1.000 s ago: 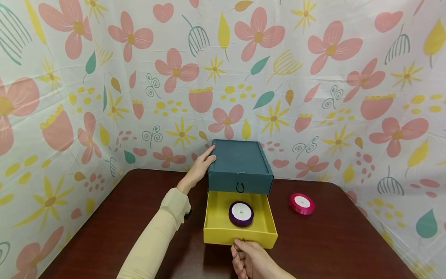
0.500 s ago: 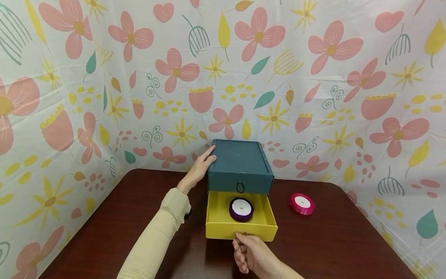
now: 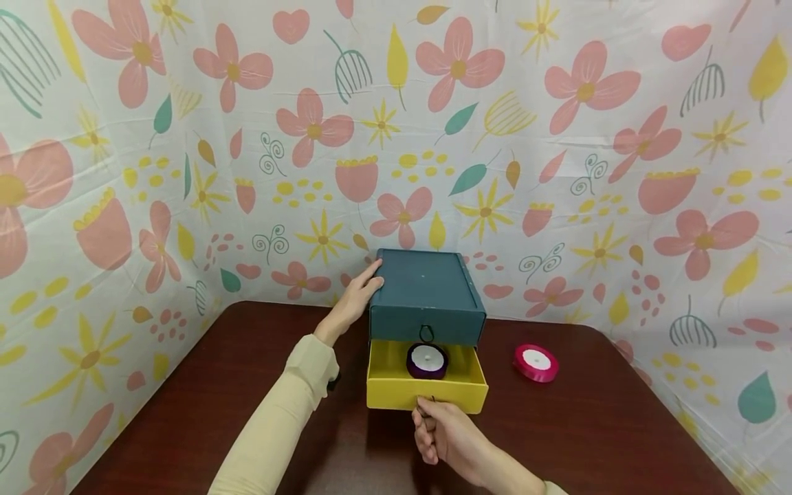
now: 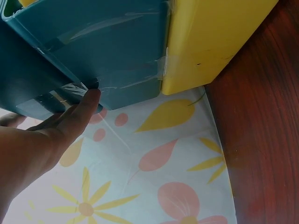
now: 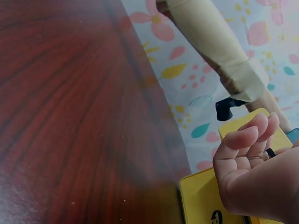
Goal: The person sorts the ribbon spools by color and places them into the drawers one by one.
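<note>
Curtain (image 3: 371, 230): cropped above
Drawer (image 3: 392, 394): partly hidden inside box (image 3: 427, 282)
Right hand (image 3: 454, 434): pinching half-hidden pull (image 3: 433, 399)
Left hand (image 3: 354, 299): extended against box

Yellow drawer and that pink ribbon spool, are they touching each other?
Apart. The head view shows reddish-brown tabletop between the yellow drawer and the pink ribbon spool, which lies to the drawer's right.
</note>
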`<state>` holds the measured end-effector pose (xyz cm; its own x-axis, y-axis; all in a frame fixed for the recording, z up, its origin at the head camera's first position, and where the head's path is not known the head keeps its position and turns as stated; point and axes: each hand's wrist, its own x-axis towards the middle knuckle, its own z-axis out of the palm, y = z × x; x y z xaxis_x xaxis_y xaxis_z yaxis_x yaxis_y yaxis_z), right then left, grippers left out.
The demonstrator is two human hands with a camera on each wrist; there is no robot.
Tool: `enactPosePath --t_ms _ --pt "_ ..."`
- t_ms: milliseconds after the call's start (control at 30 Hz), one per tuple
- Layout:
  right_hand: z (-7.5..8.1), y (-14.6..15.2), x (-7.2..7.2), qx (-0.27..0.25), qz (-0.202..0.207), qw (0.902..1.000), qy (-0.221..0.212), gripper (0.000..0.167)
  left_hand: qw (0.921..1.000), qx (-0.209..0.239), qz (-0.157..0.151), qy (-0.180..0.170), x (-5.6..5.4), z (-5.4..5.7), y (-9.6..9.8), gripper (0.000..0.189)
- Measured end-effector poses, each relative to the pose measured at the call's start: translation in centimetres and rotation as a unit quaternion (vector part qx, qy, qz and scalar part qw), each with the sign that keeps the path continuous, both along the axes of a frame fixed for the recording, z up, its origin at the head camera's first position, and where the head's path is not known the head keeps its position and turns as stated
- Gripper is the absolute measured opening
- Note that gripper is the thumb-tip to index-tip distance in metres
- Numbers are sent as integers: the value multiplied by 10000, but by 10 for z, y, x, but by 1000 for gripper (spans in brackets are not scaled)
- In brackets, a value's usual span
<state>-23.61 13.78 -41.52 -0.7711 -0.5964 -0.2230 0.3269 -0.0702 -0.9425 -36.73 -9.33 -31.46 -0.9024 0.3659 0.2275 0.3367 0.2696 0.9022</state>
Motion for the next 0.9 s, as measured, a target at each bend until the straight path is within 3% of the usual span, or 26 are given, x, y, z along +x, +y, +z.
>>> enactPosePath --t_ms 333,900 --pt "0 -2 -14 31 -143 9999 -4 34 9997 170 169 66 -24 -22 1 57" --pt "0 -7 -40 27 -260 9996 79 34 9994 212 213 162 -24 -23 1 56"
